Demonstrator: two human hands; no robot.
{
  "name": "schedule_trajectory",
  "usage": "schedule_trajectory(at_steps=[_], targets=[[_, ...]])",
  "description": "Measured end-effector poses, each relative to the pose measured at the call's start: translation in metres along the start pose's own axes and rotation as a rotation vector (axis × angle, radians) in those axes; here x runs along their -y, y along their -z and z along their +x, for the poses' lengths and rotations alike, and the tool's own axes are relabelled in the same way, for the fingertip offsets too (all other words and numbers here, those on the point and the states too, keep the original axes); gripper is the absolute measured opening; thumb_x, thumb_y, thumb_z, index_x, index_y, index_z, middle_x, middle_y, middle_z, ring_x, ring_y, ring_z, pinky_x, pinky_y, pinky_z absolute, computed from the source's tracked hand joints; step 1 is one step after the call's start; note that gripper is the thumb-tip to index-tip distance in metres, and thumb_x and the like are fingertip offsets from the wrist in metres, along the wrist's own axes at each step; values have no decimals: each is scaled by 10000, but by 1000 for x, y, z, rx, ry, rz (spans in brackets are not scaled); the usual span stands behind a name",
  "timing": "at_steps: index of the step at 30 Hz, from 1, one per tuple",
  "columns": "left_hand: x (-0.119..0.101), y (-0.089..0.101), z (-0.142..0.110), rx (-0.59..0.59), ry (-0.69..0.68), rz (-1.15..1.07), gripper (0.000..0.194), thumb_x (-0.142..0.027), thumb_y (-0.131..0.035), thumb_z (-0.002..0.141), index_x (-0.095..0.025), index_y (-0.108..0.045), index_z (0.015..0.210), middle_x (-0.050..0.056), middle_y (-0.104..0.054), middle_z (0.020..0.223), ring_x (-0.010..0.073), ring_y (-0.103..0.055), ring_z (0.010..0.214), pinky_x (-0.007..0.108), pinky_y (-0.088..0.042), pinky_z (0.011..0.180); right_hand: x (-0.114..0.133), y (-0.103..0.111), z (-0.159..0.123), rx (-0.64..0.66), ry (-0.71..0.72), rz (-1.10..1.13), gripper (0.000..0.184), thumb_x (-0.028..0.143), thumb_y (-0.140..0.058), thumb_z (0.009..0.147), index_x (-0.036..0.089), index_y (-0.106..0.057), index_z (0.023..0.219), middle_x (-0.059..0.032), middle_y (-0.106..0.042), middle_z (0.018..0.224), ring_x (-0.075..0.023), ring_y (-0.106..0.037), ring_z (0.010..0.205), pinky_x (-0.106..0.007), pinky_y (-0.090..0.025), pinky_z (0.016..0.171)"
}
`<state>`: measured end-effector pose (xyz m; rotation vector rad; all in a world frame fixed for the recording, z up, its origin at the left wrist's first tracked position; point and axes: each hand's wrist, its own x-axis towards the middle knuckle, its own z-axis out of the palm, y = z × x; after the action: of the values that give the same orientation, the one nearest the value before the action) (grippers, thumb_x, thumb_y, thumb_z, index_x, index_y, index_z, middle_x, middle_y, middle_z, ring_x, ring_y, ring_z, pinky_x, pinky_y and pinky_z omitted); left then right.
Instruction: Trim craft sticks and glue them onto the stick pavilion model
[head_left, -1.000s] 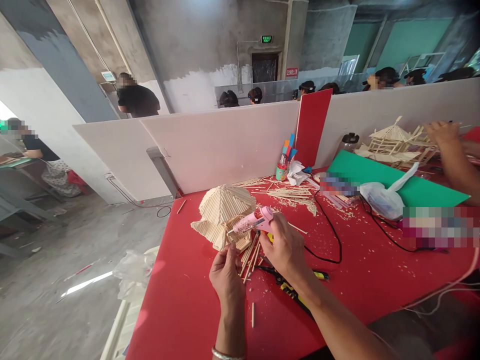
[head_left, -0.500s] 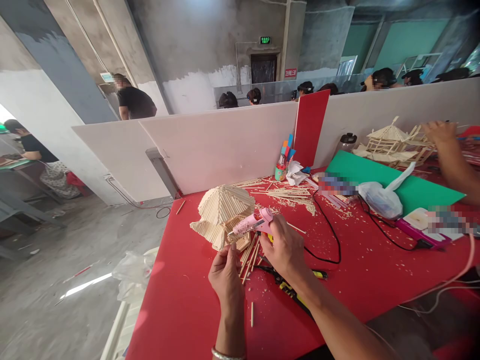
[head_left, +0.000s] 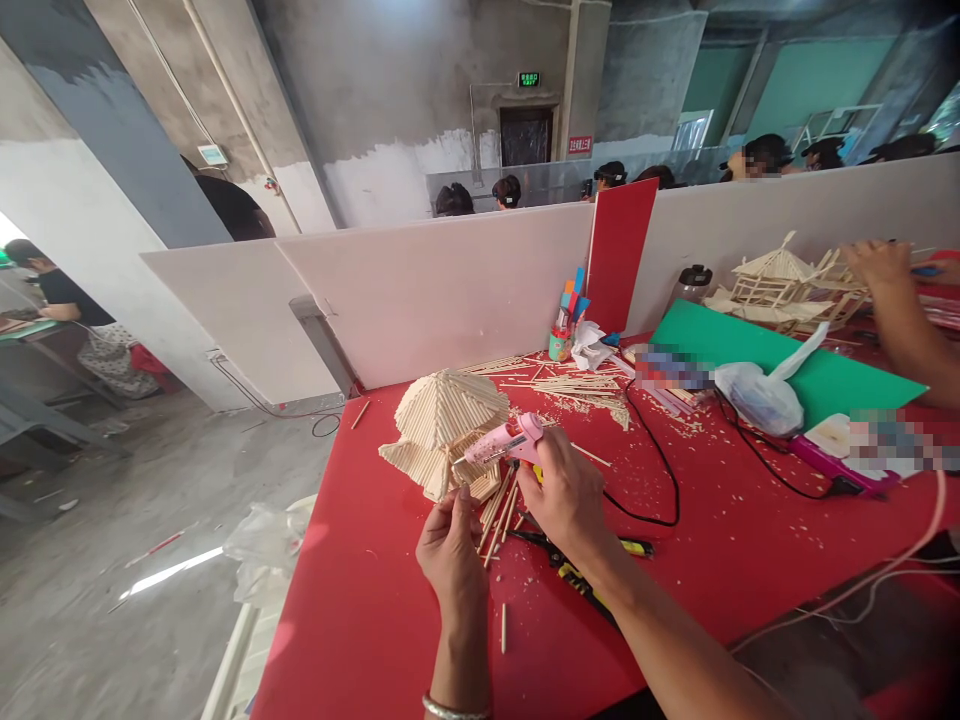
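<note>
A pink hot glue gun (head_left: 504, 440) is gripped in my right hand (head_left: 566, 485), its nozzle pointing left just above the fingertips of my left hand (head_left: 454, 540). Those left fingers are pinched together; what they hold, if anything, is too small to make out. Right behind the nozzle stands a small model pavilion (head_left: 450, 410) built of thin wooden sticks, with a pointed roof and a flared lower roof. Loose wooden sticks (head_left: 496, 520) lie between my hands. Under my right wrist are black and yellow pliers (head_left: 577, 580), partly covered by the forearm.
Cut sticks (head_left: 577, 385) and crumbs litter the red table (head_left: 360, 600). Behind them are a pen cup (head_left: 559, 344) and crumpled tissue (head_left: 591, 346). A black cable (head_left: 677, 480) loops to the right, near a plastic bag (head_left: 761, 395) and green board (head_left: 697, 335). A co-worker's hand (head_left: 877, 262) touches another stick model.
My hands and the glue gun stay almost in place, the nozzle shifting very slightly. In the background, a standing person has moved left, partly behind the pillar.
</note>
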<state>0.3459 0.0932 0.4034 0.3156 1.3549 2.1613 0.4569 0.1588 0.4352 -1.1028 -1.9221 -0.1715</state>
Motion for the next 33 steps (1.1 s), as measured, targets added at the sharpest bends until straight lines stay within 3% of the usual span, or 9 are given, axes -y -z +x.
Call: schedule_trajectory(at_steps=[10, 25, 33], targets=[[1, 1, 3, -38, -3, -1, 309, -399, -880, 585, -141, -713, 618, -9, -593, 552, 50, -378, 454, 183, -304, 420, 4, -8, 4, -40, 41, 0, 145, 164, -475, 892, 170, -568, 1004, -52, -589, 866, -189, -564, 716, -292, -388, 587], [-1, -5, 3, -46, -8, 27, 342, -423, -871, 596, -133, -690, 589, -26, -546, 490, 41, -366, 413, 176, -284, 389, -3, -1, -3, -46, 49, 18, 191, 144, -478, 881, 179, -578, 1040, -56, -610, 879, -192, -580, 730, -294, -386, 583], [0, -4, 2, -20, -47, 15, 311, -404, -855, 634, -141, -691, 613, -8, -600, 557, 50, -404, 441, 177, -311, 402, -7, 6, -8, -24, 65, 21, 222, 133, -465, 882, 165, -589, 1062, -71, -639, 899, -193, -588, 726, -303, -389, 584]])
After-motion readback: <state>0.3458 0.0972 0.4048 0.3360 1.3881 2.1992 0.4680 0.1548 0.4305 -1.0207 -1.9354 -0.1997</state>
